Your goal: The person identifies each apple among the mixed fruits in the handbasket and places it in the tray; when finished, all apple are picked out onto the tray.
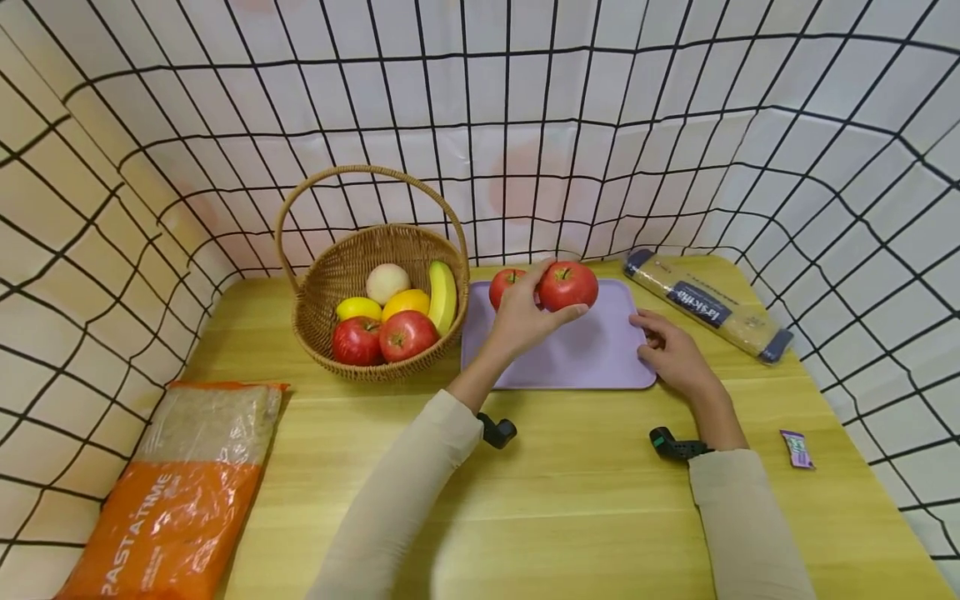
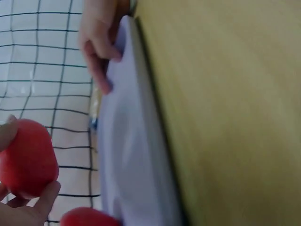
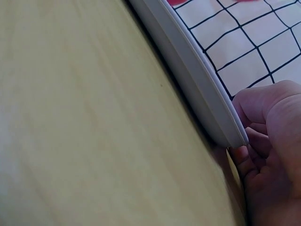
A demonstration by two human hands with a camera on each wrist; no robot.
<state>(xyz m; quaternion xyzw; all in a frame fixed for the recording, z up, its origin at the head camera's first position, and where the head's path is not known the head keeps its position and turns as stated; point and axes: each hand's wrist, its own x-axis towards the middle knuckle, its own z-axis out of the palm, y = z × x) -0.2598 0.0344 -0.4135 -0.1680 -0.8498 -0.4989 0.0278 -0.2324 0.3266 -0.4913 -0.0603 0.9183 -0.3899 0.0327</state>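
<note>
The left hand point(image 1: 519, 321) is gripping 1 red apple point(image 1: 572, 287) above the purple tray point(image 1: 581, 367), near a 2nd apple point(image 1: 502, 288); the right hand point(image 1: 675, 354), apart, is holding the tray's right edge.

Free tabletop point(image 1: 577, 492) between the sleeves point(image 1: 408, 492), basket point(image 1: 324, 292) left of tray point(image 1: 592, 354)

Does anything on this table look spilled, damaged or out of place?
Nothing looks spilled or damaged. Perhaps mildly odd is the small purple packet: it lies by itself near the right edge of the table, well apart from the basket and the tray.
</note>
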